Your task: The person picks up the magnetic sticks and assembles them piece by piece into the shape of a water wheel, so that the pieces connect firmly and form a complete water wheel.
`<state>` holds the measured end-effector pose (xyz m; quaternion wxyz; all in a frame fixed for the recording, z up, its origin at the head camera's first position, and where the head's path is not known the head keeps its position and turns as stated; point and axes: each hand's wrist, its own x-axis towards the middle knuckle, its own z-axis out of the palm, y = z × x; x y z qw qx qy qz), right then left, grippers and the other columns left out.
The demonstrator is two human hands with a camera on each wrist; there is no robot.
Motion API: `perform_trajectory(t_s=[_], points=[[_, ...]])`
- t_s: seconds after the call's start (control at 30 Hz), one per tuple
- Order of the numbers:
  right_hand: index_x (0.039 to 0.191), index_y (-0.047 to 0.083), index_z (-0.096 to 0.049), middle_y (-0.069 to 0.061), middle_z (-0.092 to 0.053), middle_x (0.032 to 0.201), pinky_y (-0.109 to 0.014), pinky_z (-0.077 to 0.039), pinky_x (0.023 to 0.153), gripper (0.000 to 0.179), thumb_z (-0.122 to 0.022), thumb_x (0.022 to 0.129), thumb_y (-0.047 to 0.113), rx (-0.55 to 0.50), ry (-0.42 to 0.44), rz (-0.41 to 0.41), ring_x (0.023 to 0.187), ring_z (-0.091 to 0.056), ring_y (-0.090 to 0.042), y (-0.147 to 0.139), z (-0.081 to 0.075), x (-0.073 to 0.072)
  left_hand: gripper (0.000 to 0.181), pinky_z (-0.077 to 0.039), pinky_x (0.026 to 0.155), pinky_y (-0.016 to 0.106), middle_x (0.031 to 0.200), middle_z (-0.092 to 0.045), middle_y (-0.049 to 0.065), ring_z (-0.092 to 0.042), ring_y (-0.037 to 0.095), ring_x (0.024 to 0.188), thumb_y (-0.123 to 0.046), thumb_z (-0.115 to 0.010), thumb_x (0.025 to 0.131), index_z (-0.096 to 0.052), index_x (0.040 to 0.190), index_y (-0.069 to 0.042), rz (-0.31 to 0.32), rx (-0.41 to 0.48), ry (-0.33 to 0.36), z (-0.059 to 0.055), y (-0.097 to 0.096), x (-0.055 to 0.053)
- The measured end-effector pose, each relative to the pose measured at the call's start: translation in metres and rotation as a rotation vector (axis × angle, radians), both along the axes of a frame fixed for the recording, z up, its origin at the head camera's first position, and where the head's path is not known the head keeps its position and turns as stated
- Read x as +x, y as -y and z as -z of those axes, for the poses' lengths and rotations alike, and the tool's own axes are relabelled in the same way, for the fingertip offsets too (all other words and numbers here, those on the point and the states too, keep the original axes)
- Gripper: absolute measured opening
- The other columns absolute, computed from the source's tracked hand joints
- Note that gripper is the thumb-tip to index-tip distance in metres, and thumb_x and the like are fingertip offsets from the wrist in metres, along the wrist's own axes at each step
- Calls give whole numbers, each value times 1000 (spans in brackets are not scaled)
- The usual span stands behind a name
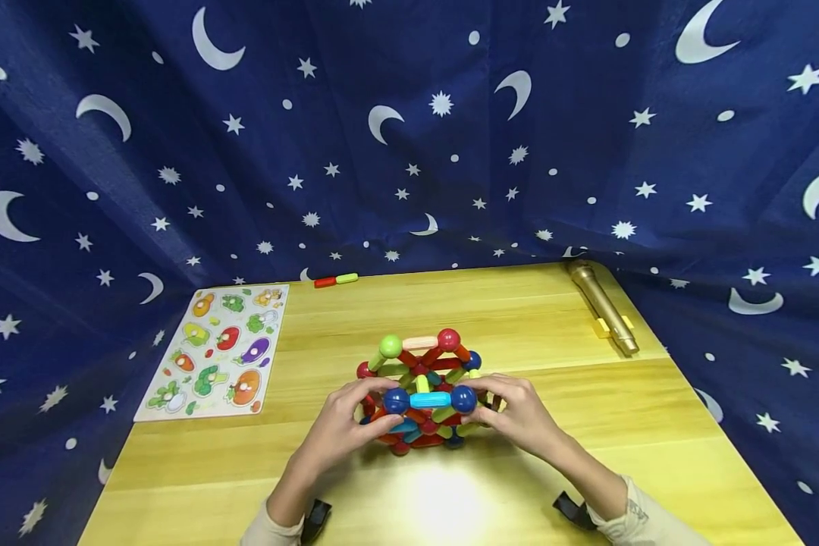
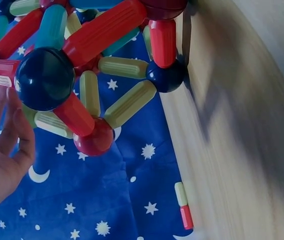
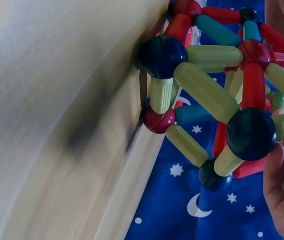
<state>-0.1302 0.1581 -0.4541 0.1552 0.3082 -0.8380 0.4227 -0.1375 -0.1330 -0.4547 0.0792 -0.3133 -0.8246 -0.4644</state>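
A frame of coloured magnetic sticks and balls (image 1: 428, 362) stands on the table in front of me. At its near side, a light blue stick (image 1: 430, 400) joins two dark blue balls. My left hand (image 1: 344, 425) pinches the frame by the left blue ball (image 1: 396, 400), thumb below and fingers above. The right hand (image 1: 519, 417) grips it the same way around the right blue ball (image 1: 463, 399). In the left wrist view, red, green and teal sticks (image 2: 124, 67) fill the top. From the right wrist, the thumb (image 3: 277, 175) shows beside a dark ball (image 3: 252, 134).
A vegetable picture board (image 1: 211, 353) lies at the table's left. Behind the frame, a red and a green stick (image 1: 336, 280) lie end to end by the back edge. A gold microphone (image 1: 604, 307) rests at the back right. A starry blue curtain (image 1: 409, 189) borders the table.
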Motion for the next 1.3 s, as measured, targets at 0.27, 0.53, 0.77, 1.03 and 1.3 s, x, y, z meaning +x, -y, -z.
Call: perform_trajectory(t_s=[0.27,0.53,0.77,1.03,1.3], points=[[118,9,-68,-12,-73,109,-20,-51,58,56,-87,65,13,0,-5,-36,82,-66,-9,-2,0,0,43,-55,71,26,105,-71,-5,-63,5,88,-23,-79,82,-63,121,-19,-21,10,21,3,1,0],[122,15,-66,-7,-73,112,-25,-54,85,53,-84,72,12,12,-50,-31,103,-69,-18,1,-4,-1,41,-56,74,28,112,-71,-4,-63,6,92,-27,-78,83,-64,121,-21,-31,-13,41,-1,-2,0],[121,14,-67,-8,-74,109,-20,-54,74,52,-83,73,8,-18,-46,-45,90,-69,-11,-2,-2,-2,43,-56,75,28,113,-71,0,-65,8,92,-20,-79,81,-64,120,-13,-10,-13,-19,0,0,-1],[126,14,-65,-9,-73,111,-20,-54,74,55,-81,74,5,-18,-45,-45,90,-68,-8,-7,3,3,41,-56,78,30,111,-72,0,-67,9,93,-20,-79,81,-64,119,-17,36,2,-15,2,-1,-1],[123,9,-66,-11,-73,110,-20,-55,74,54,-81,72,1,-73,-95,-84,91,-69,-9,-10,11,-1,42,-55,80,29,108,-72,-3,-67,6,93,-22,-80,80,-64,119,-21,111,23,-6,5,1,-2]])
